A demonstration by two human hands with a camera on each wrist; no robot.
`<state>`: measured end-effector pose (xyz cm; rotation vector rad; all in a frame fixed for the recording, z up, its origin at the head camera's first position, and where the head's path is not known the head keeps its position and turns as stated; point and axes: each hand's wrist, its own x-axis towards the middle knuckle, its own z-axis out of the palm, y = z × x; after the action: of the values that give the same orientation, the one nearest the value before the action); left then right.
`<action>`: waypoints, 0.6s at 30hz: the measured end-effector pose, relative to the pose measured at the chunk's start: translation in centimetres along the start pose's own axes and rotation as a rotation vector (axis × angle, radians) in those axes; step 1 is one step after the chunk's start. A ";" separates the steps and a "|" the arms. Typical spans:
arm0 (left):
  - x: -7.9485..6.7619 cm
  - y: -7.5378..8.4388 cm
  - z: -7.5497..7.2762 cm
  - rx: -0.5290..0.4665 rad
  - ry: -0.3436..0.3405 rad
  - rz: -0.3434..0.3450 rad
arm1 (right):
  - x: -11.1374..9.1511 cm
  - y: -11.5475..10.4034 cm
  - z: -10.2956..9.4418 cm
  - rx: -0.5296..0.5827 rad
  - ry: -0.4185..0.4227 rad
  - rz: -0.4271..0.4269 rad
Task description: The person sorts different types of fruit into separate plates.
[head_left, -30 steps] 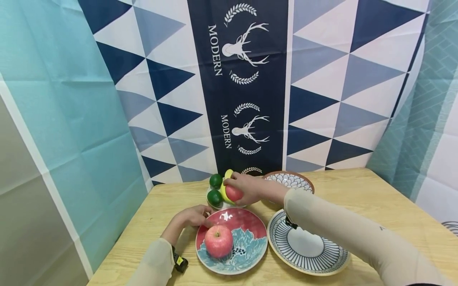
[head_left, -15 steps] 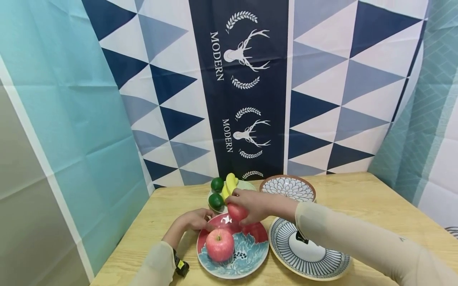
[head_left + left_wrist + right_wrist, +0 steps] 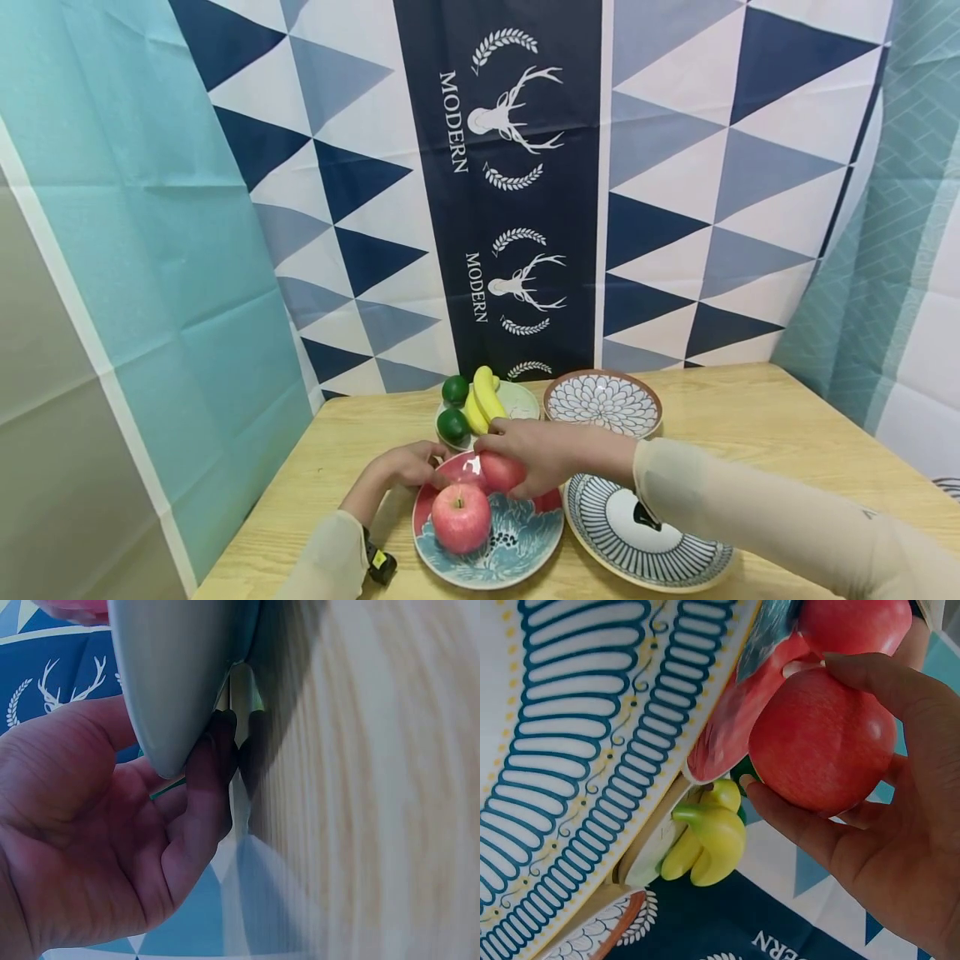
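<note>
The red-and-blue glazed plate [image 3: 513, 542] is containing one round, glossy apple [image 3: 461, 518]. The left hand [image 3: 408, 464] is holding the plate's far-left rim, thumb above, fingers curled beneath. The right hand [image 3: 543, 454] is gripping a second apple [image 3: 501, 472] at the plate's far side, fingers spread partway around it. Beyond, a pale-green dish [image 3: 521, 400] is carrying smooth yellow bananas [image 3: 487, 396] and two green fruits [image 3: 453, 425].

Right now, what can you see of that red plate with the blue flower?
The red plate is round and glossy, apparently ceramic, with a blue flower, dark dots at its centre and a plain pale underside. It lies face up on the wooden table, left of the striped plate. One apple rests on it, and the left hand grips its left rim. The right hand holds another apple over its far side; contact there is unclear.
</note>
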<state>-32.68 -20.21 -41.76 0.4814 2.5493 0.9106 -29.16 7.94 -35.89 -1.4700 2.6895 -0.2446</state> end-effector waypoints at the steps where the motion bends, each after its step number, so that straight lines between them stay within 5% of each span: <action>1: 0.0 0.0 0.0 0.000 0.001 -0.003 | -0.1 -0.1 0.0 0.003 -0.007 0.003; 12: 0.3 0.0 0.0 -0.009 0.008 -0.045 | -1.3 -1.1 0.1 0.050 -0.051 -0.004; 18: -0.3 0.3 0.2 -0.030 0.016 -0.035 | -1.5 -1.4 0.8 -0.028 -0.053 -0.054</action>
<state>-32.29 -20.00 -41.63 0.4203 2.5467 0.9424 -27.05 8.37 -36.47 -1.5365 2.6252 -0.1689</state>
